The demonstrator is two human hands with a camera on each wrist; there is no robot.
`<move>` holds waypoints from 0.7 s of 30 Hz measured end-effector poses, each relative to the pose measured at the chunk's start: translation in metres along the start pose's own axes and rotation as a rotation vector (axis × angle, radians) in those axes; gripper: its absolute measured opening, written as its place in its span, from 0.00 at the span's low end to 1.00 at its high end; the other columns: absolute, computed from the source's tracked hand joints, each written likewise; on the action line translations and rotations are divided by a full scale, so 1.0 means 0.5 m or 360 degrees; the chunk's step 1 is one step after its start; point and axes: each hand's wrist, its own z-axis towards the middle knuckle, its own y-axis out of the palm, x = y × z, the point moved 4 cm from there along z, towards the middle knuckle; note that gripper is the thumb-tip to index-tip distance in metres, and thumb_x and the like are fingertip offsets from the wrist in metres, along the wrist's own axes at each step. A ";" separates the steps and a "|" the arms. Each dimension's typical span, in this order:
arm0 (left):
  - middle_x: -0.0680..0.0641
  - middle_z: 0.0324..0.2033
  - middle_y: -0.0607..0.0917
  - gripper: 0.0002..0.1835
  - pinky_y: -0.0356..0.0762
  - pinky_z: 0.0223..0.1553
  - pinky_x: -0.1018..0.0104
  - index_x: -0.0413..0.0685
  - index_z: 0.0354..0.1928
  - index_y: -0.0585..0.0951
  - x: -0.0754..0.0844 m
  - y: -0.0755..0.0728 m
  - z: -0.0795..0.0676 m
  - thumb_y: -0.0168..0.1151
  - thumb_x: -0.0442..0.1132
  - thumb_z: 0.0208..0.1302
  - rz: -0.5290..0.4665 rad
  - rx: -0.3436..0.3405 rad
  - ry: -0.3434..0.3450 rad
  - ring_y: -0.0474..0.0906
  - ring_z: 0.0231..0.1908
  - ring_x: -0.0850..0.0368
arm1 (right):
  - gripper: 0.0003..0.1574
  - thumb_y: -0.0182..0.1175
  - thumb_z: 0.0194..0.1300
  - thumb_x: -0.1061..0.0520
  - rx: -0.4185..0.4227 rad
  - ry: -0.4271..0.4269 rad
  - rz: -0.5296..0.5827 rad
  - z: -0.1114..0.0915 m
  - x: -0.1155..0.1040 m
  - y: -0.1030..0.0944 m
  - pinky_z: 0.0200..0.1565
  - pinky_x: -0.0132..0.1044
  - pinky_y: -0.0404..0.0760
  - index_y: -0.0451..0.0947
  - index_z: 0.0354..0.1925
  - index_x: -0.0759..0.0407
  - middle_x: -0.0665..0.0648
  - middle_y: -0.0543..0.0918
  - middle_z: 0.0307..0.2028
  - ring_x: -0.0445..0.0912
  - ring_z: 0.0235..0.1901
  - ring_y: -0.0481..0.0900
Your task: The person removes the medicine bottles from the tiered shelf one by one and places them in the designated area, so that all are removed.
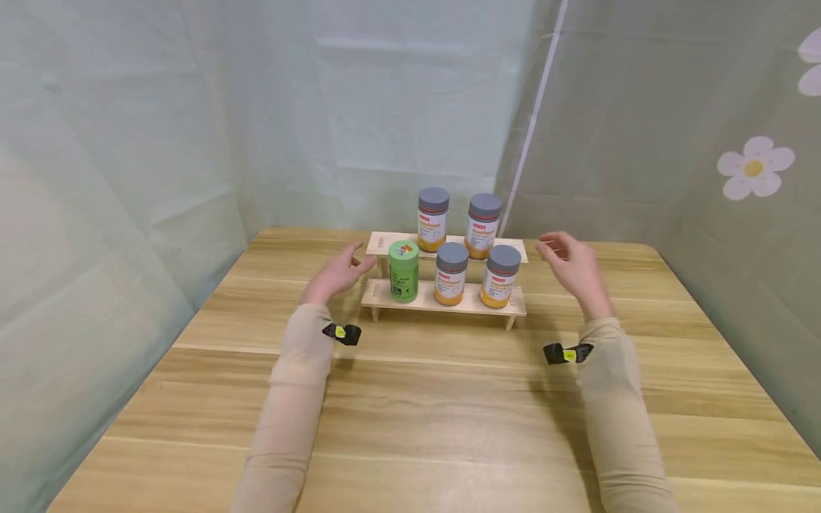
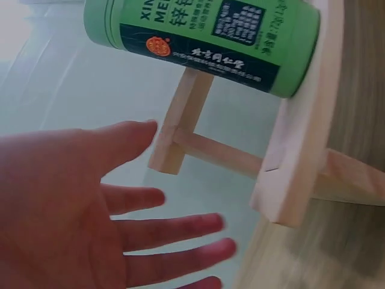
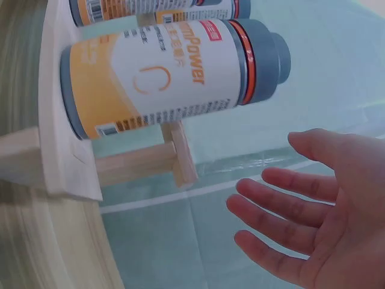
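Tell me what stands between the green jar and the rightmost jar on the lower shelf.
One grey-lidded jar stands between the green jar and the rightmost jar on the lower shelf; the head view shows this.

Creased pale green sheeting (image 1: 417, 107) hangs behind a wood-grain table (image 1: 449, 413), greyer at right around white flowers (image 1: 755, 168).

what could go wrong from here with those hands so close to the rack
The left hand is beside the rack's left end, near the green bottle; a careless sweep inward might tip the bottle off the narrow lower shelf.

The right hand is just off the rack's right end; bumping the upper shelf could rock its two grey-capped jars, which stand upright with no visible rail.
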 end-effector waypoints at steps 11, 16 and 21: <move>0.28 0.66 0.67 0.38 0.65 0.65 0.39 0.44 0.75 0.51 -0.011 0.037 -0.010 0.51 0.54 0.71 0.0015 -0.0284 0.0083 0.69 0.63 0.34 | 0.25 0.52 0.73 0.46 0.0053 -0.0147 0.0060 0.010 0.001 0.031 0.56 0.55 0.76 0.75 0.56 0.63 0.69 0.81 0.51 0.61 0.51 0.80; 0.29 0.66 0.67 0.36 0.64 0.64 0.38 0.45 0.72 0.59 -0.023 0.043 -0.011 0.55 0.53 0.69 -0.0039 -0.0337 0.0078 0.65 0.65 0.33 | 0.26 0.52 0.73 0.45 0.0069 -0.0154 0.0117 0.010 0.002 0.033 0.57 0.54 0.76 0.75 0.57 0.62 0.68 0.82 0.51 0.59 0.50 0.80; 0.31 0.64 0.70 0.34 0.65 0.64 0.39 0.45 0.71 0.63 -0.031 0.042 -0.011 0.57 0.51 0.68 -0.0054 -0.0340 0.0104 0.67 0.63 0.35 | 0.28 0.50 0.73 0.43 0.0032 -0.0138 0.0188 0.008 0.001 0.035 0.52 0.47 0.77 0.74 0.59 0.61 0.66 0.82 0.51 0.58 0.49 0.81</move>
